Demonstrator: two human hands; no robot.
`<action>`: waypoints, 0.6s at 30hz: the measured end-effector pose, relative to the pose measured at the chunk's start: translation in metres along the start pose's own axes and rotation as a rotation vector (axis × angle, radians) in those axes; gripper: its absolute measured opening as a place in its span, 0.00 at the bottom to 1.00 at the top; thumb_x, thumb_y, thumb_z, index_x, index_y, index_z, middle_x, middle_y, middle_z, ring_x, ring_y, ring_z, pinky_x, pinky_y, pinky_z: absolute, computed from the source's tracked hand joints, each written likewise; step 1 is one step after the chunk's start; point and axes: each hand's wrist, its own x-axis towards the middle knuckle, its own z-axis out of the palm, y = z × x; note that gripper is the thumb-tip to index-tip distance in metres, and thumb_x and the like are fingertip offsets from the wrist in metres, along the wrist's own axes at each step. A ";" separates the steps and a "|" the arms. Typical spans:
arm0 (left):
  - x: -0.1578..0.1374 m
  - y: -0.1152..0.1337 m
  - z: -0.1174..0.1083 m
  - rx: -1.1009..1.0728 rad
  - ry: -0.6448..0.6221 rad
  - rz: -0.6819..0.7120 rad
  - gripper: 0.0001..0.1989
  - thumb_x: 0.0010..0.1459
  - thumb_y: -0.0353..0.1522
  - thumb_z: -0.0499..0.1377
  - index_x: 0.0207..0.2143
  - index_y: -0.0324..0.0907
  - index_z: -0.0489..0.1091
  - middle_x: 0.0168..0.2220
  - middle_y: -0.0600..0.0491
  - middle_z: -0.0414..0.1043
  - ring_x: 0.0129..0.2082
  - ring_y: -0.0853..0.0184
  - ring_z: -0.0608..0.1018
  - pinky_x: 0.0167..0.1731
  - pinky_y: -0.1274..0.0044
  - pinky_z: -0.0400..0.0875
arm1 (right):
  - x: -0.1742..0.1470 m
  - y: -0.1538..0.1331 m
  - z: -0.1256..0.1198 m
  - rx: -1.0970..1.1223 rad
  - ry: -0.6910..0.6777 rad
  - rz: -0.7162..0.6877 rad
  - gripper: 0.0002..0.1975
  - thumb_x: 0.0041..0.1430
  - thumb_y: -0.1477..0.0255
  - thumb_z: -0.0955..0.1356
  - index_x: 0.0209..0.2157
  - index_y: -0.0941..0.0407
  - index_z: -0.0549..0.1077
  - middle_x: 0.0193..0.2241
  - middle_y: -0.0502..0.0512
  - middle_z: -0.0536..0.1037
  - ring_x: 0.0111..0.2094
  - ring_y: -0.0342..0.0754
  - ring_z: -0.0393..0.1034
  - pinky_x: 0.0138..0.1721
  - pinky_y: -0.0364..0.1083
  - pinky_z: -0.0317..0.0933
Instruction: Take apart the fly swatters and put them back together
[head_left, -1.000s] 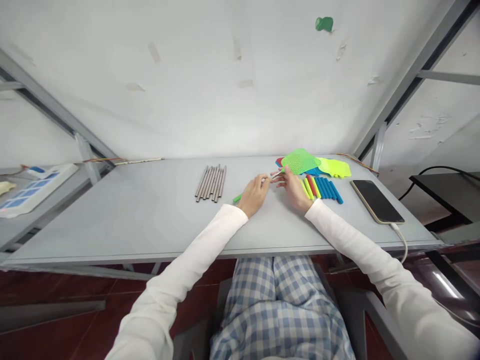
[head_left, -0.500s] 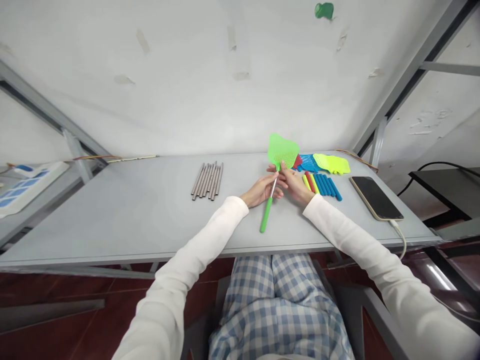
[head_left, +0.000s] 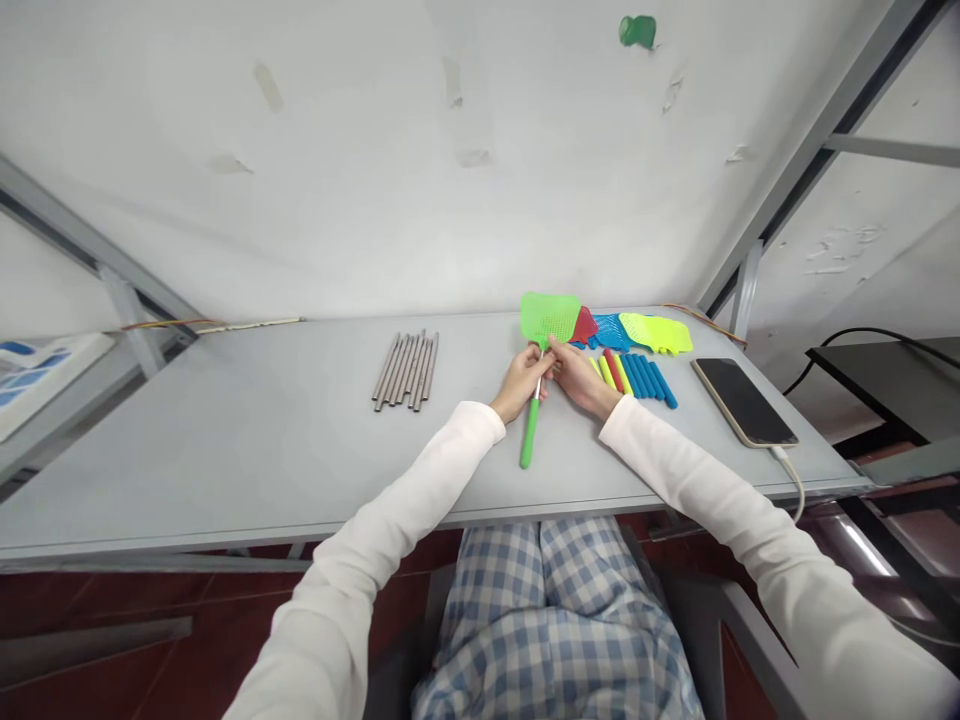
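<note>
A green fly swatter with a metal rod and a perforated paddle is held low over the grey table, its handle pointing toward me. My left hand is closed around the rod just below the paddle. From the other side, my right hand pinches at the neck where rod and paddle meet. Fingers overlap there and hide the joint. Behind my right hand lie a red swatter head, blue ones and a yellow one. Coloured handle grips lie in a row beside that hand.
Several metal rods lie in a bunch left of my hands. A phone with a charging cable rests on the right of the table. A white wall stands behind, with metal frame posts at both sides.
The swatter's paddle has come down and swung slightly left, uncovering more of the red head. Both hands have drawn closer together at the neck, their fingers more closed.
</note>
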 end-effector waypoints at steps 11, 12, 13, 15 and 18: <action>0.000 0.004 -0.001 0.128 -0.161 -0.014 0.15 0.60 0.44 0.54 0.33 0.41 0.64 0.19 0.62 0.64 0.10 0.79 0.64 0.11 0.83 0.56 | 0.007 -0.008 -0.008 0.112 -0.060 0.203 0.20 0.64 0.52 0.58 0.34 0.54 0.68 0.12 0.44 0.62 0.18 0.46 0.64 0.23 0.46 0.65; 0.000 0.003 -0.001 0.135 -0.180 -0.011 0.15 0.60 0.44 0.54 0.33 0.41 0.64 0.19 0.62 0.65 0.10 0.79 0.64 0.12 0.83 0.56 | 0.005 -0.009 -0.006 0.118 -0.052 0.218 0.21 0.63 0.51 0.58 0.34 0.54 0.68 0.12 0.44 0.62 0.18 0.47 0.65 0.23 0.46 0.65; -0.001 0.003 -0.001 0.138 -0.198 -0.007 0.15 0.60 0.44 0.54 0.33 0.41 0.64 0.19 0.62 0.65 0.10 0.79 0.65 0.12 0.83 0.56 | 0.003 -0.010 -0.004 0.127 -0.041 0.222 0.22 0.63 0.50 0.58 0.34 0.54 0.68 0.12 0.44 0.62 0.18 0.47 0.65 0.23 0.47 0.66; -0.001 0.002 -0.002 0.138 -0.223 -0.002 0.16 0.61 0.45 0.53 0.34 0.40 0.65 0.19 0.61 0.66 0.11 0.79 0.65 0.13 0.83 0.56 | 0.001 -0.012 -0.001 0.137 -0.029 0.211 0.24 0.60 0.47 0.59 0.34 0.54 0.69 0.10 0.44 0.61 0.17 0.48 0.65 0.23 0.47 0.66; -0.004 0.004 0.000 0.152 -0.238 0.007 0.17 0.61 0.46 0.52 0.35 0.40 0.66 0.20 0.60 0.67 0.11 0.79 0.65 0.13 0.83 0.55 | -0.002 -0.011 0.002 0.083 -0.045 0.182 0.27 0.54 0.42 0.61 0.32 0.54 0.70 0.08 0.44 0.58 0.18 0.49 0.67 0.21 0.47 0.66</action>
